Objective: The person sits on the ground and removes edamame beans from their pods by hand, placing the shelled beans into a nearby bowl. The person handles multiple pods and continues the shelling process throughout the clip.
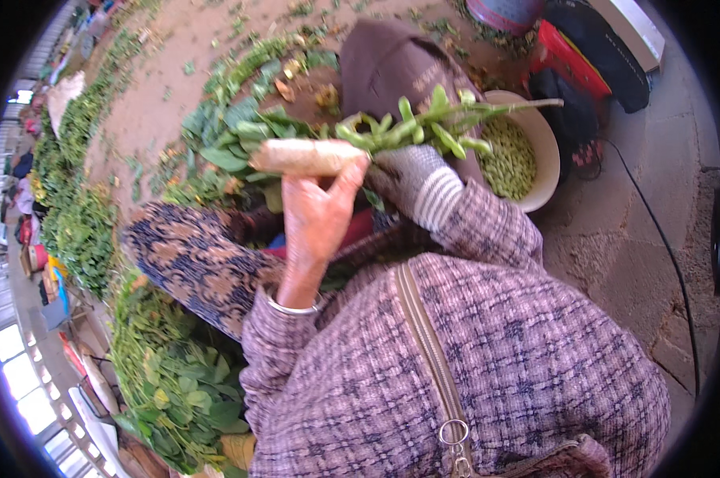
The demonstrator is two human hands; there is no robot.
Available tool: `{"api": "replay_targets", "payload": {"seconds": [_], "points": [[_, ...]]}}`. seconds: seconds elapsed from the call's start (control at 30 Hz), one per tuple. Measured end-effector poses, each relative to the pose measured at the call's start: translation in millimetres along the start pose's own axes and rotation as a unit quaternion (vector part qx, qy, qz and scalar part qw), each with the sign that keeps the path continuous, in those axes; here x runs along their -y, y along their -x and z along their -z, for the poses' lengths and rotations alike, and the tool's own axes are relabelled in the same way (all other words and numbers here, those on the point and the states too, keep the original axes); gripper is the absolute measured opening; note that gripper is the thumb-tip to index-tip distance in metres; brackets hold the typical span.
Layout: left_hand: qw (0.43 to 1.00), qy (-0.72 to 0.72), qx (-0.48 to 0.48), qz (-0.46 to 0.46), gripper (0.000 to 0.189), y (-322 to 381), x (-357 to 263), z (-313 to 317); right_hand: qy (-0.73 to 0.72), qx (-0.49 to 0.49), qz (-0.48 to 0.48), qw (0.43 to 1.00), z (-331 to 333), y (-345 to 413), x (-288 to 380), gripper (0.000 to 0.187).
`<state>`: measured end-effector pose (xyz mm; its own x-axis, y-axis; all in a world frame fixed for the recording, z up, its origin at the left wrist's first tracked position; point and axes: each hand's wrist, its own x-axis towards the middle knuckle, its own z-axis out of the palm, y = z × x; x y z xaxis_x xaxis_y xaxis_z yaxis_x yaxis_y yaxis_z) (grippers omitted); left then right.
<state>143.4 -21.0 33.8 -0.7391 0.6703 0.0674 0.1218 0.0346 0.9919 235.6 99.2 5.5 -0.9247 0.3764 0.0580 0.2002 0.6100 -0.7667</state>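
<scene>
My left hand, bare with a metal bangle at the wrist, grips a thick pale cylinder, perhaps a wooden handle. Its thumb lies along the right end, close to my other hand. A knitted grey glove with a striped cuff covers my right hand, which is closed on a green bean stalk hung with plump pods. The stalk's bare stem points right, over a pale bowl of green beans. Green leaves show behind the cylinder. The glove hides the exact grip on the stalk.
Cut leafy plants lie heaped by my left side and farther off. Patterned cloth covers one leg; brown cloth covers the other. A black cable crosses the paving on the right. A bucket stands ahead.
</scene>
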Motion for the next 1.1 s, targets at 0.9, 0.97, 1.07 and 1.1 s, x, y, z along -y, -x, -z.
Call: {"api": "replay_targets", "payload": {"seconds": [0.9,0.97,1.07,1.1], "points": [[0.998,-0.034,0.005,-0.052,0.009,4,0,0,-0.107,0.011,-0.117,0.987,6,0,15,0.018],[0.998,-0.031,0.010,-0.056,0.008,5,0,0,-0.191,-0.059,-0.049,0.979,-17,3,-14,0.015],[0.994,-0.073,0.016,-0.074,0.009,6,1,1,-0.103,-0.073,0.009,0.992,-22,5,-26,0.017],[0.995,-0.075,0.009,-0.066,0.009,6,0,0,-0.128,-0.050,-0.024,0.990,-17,5,-20,0.017]]}}
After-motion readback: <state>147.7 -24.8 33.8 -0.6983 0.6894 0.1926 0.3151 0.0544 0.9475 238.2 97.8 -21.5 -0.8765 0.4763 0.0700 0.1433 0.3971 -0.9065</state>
